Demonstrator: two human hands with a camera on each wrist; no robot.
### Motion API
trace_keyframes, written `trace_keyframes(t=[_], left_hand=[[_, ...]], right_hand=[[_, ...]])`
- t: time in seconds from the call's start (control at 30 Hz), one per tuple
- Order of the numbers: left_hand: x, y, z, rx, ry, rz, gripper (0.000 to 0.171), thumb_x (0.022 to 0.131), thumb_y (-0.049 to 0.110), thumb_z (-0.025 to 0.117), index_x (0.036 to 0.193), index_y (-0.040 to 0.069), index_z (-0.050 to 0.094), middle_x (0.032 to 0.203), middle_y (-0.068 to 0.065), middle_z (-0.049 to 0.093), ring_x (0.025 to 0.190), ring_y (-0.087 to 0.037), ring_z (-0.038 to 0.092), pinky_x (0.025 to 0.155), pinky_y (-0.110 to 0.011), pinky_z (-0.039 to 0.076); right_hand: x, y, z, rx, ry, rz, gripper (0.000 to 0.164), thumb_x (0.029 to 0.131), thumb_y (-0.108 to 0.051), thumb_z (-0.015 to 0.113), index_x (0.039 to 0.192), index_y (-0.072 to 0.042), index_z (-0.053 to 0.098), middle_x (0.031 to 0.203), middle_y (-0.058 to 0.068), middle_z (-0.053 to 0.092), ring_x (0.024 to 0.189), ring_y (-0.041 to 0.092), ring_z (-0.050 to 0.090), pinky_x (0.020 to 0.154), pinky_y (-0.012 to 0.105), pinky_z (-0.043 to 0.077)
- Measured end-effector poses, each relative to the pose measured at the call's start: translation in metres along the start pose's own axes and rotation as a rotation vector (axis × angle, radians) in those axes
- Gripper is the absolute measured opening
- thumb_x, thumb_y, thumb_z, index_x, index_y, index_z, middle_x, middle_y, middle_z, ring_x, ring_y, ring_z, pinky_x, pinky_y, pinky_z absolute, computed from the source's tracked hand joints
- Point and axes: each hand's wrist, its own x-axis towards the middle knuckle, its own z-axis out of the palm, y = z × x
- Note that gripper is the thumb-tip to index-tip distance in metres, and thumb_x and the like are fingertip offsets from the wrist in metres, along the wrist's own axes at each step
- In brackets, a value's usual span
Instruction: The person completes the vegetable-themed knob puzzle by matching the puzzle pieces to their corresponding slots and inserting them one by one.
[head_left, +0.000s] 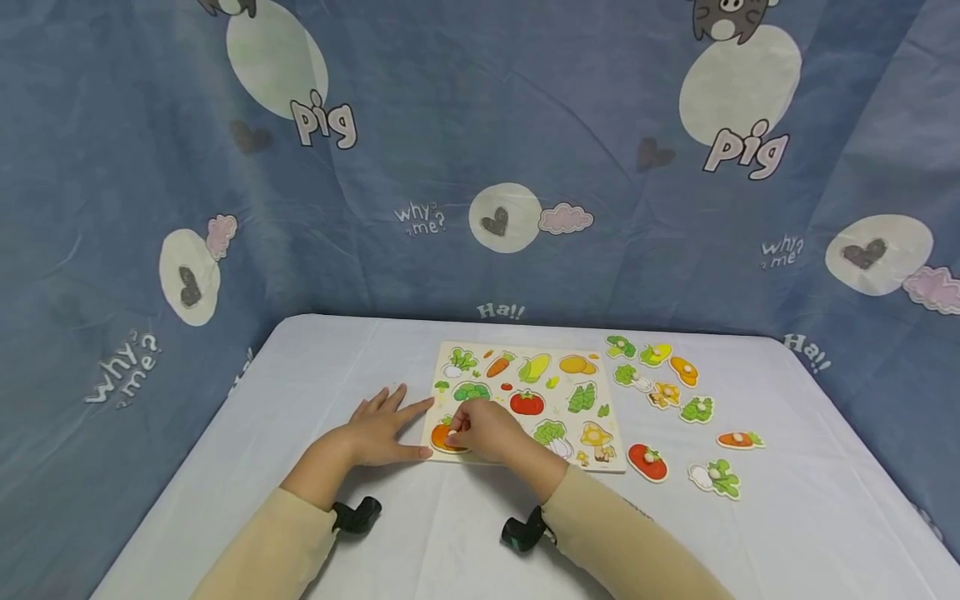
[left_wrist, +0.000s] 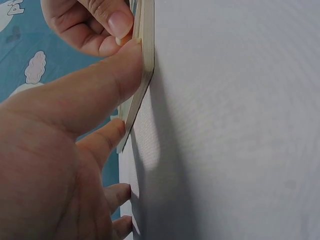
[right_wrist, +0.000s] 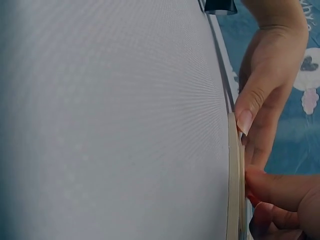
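Observation:
A pale wooden puzzle board (head_left: 480,347) printed with vegetables lies on the table. My left hand (head_left: 378,429) rests at the board's left side with fingers spread, thumb and index fingertip touching its edge. Over the lower left corner, my right hand (head_left: 487,429) pinches the small knob of an orange pumpkin piece (head_left: 441,434). That piece lies over the corner spot, partly hidden by the fingers. In the left wrist view, the right thumb and fingers close on the pale knob (left_wrist: 119,41) beside the left thumb. The right wrist view shows both hands at the board's edge (right_wrist: 233,175).
Right of the board lie loose knobbed pieces: a tomato (head_left: 648,463), a white radish (head_left: 716,478), a carrot (head_left: 740,440) and several others toward the back. White cloth (head_left: 360,342) covers the table. A blue printed curtain (head_left: 420,275) stands behind it. Black wrist cameras (head_left: 358,515) sit at both cuffs.

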Motion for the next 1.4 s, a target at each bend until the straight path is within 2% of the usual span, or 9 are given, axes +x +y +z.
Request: trace_keyframes(t=[0.27, 0.63, 0.8, 1.0, 1.13, 1.4], left_hand=[[0.002, 0.0, 0.002, 0.008, 0.002, -0.008, 0.088, 0.085, 0.066, 0.067, 0.157, 0.026, 0.036, 0.163, -0.026, 0.015, 0.148, -0.052, 0.01, 0.116, -0.069, 0.01], [0.001, -0.001, 0.002, 0.018, 0.004, -0.007, 0.088, 0.085, 0.066, 0.066, 0.157, 0.025, 0.036, 0.163, -0.026, 0.015, 0.148, -0.052, 0.01, 0.115, -0.069, 0.01], [0.001, 0.0, 0.002, 0.021, 0.005, -0.006, 0.088, 0.085, 0.065, 0.067, 0.157, 0.025, 0.036, 0.163, -0.027, 0.016, 0.148, -0.053, 0.01, 0.115, -0.069, 0.01], [0.0, 0.002, 0.0, 0.01, 0.007, -0.022, 0.087, 0.084, 0.064, 0.068, 0.156, 0.025, 0.037, 0.163, -0.027, 0.016, 0.147, -0.053, 0.011, 0.115, -0.069, 0.01], [0.0, 0.001, 0.001, 0.01, 0.008, -0.023, 0.088, 0.084, 0.063, 0.068, 0.157, 0.025, 0.037, 0.163, -0.027, 0.016, 0.148, -0.053, 0.01, 0.116, -0.069, 0.009], [0.001, 0.0, 0.003, 0.0, 0.014, -0.013, 0.088, 0.084, 0.063, 0.069, 0.157, 0.024, 0.037, 0.163, -0.027, 0.015, 0.148, -0.053, 0.009, 0.116, -0.069, 0.009]], right_hand=[[-0.002, -0.001, -0.001, -0.02, 0.004, -0.003, 0.02, 0.085, -0.02, 0.082, 0.077, -0.016, 0.065, 0.069, -0.006, 0.059, 0.065, 0.011, 0.051, 0.061, 0.025, 0.042], [-0.01, 0.003, -0.013, 0.12, -0.026, 0.002, 0.013, 0.088, -0.023, 0.079, 0.085, -0.018, 0.067, 0.074, -0.002, 0.059, 0.064, 0.013, 0.052, 0.056, 0.024, 0.043], [-0.019, 0.005, -0.026, 0.134, -0.005, -0.02, 0.011, 0.089, -0.026, 0.078, 0.088, -0.019, 0.069, 0.075, -0.001, 0.057, 0.062, 0.013, 0.05, 0.056, 0.025, 0.041], [-0.029, 0.009, -0.045, 0.112, 0.034, -0.075, 0.012, 0.092, -0.027, 0.075, 0.091, -0.016, 0.069, 0.077, -0.002, 0.056, 0.069, 0.014, 0.05, 0.061, 0.027, 0.041], [-0.037, 0.015, -0.055, 0.132, 0.049, -0.081, 0.011, 0.093, -0.026, 0.074, 0.091, -0.016, 0.068, 0.077, -0.001, 0.055, 0.069, 0.015, 0.05, 0.059, 0.027, 0.041], [-0.06, 0.029, -0.085, 0.174, 0.008, -0.08, 0.009, 0.094, -0.023, 0.072, 0.097, -0.015, 0.069, 0.081, 0.0, 0.058, 0.073, 0.018, 0.053, 0.062, 0.03, 0.045]])
